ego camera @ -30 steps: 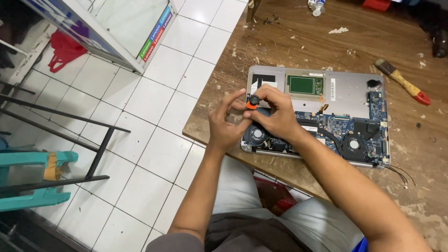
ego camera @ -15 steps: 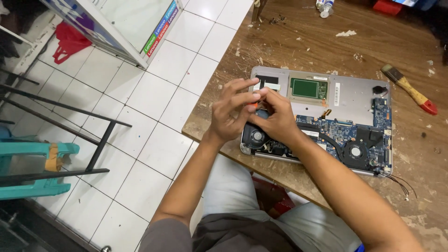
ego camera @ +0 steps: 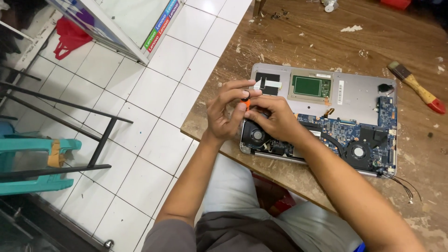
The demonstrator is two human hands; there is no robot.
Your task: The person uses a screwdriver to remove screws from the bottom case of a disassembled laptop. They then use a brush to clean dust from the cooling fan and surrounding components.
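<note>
An opened silver laptop lies upside down on the worn wooden table, its blue circuit board and two round fans exposed. Over its left end, both hands meet around a small screwdriver with an orange handle. My left hand pinches the top of the handle with thumb and fingers. My right hand wraps around the lower part of the tool, just above the left fan. The tip is hidden behind my fingers.
A paintbrush with a yellow and red handle lies at the table's right. Loose wires trail from the laptop's near right corner. White floor tiles, a black metal frame, a teal chair and a glass cabinet are to the left.
The view has shifted slightly, so the laptop sits further right in frame. My hands stay together on the small screwdriver over the laptop's left end, the left fingers re-gripping its top.
</note>
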